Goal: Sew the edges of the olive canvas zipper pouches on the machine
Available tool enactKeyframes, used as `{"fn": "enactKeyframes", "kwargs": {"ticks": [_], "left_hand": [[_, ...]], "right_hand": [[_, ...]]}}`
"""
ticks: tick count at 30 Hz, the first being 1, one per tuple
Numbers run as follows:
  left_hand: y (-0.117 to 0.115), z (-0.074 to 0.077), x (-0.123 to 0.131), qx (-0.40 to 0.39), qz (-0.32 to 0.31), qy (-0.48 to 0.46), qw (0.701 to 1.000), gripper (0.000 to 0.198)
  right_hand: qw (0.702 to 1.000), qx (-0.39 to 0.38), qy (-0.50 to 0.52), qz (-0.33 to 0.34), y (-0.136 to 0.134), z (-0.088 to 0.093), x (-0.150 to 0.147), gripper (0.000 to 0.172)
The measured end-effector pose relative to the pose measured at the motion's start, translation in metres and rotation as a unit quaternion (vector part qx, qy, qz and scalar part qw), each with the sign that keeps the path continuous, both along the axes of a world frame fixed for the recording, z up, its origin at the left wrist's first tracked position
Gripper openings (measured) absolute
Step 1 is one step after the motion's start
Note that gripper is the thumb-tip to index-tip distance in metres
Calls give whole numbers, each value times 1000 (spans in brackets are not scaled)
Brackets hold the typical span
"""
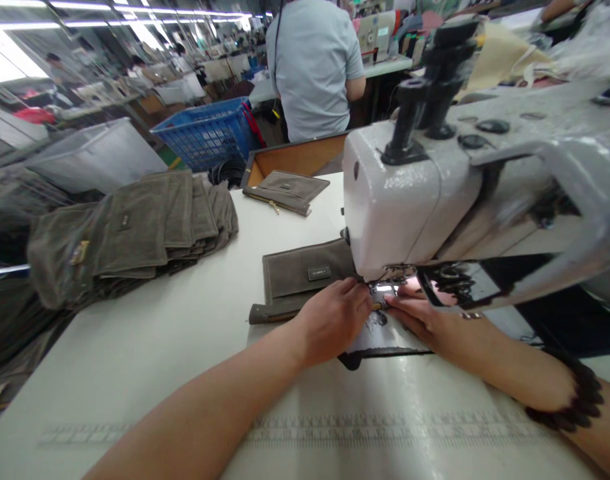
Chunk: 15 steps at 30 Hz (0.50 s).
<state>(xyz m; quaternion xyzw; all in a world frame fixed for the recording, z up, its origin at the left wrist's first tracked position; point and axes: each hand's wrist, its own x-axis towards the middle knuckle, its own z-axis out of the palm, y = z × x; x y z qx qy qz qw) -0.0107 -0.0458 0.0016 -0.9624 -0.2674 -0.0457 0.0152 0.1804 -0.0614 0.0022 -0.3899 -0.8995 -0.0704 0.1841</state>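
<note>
A grey-brown fabric panel (285, 270) with a small label and a zipper strip (272, 313) along its near edge lies on the table, its right end under the sewing machine (392, 200). My left hand (337, 320) is closed on the panel's near right edge, fingers curled beside the needle area. My right hand (425, 320) reaches in from the other side, fingers stretched out flat over the metal plate (385, 340), fingertips by the zipper strip's end. The machine head partly hides the fingertips of my right hand. A dark beaded bracelet (567, 393) circles my right wrist.
Similar panels are stacked in a pile (135, 227) at the table's left edge. Another zippered panel (289, 190) lies farther back, near a wooden box (295, 160). A blue basket (209, 133) and a person (315, 67) are beyond. Ruler markings (305, 430) run along the near table.
</note>
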Motion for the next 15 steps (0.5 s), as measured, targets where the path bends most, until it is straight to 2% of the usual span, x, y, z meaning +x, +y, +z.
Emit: {"fn": "enactKeyframes", "kwargs": {"ticks": [3,9,15], "left_hand": [[-2,-1,-1,1,-10,-12,1000,20],[0,-1,-1,8,-10,-31,999,23],[4,-2,1,3,5,-32,999,22]], "right_hand": [[1000,10,15,20,-2,2,0,35],[1000,-11,27,10,0,3,0,37],[999,-8,43,12,2,-6,3,33]]}}
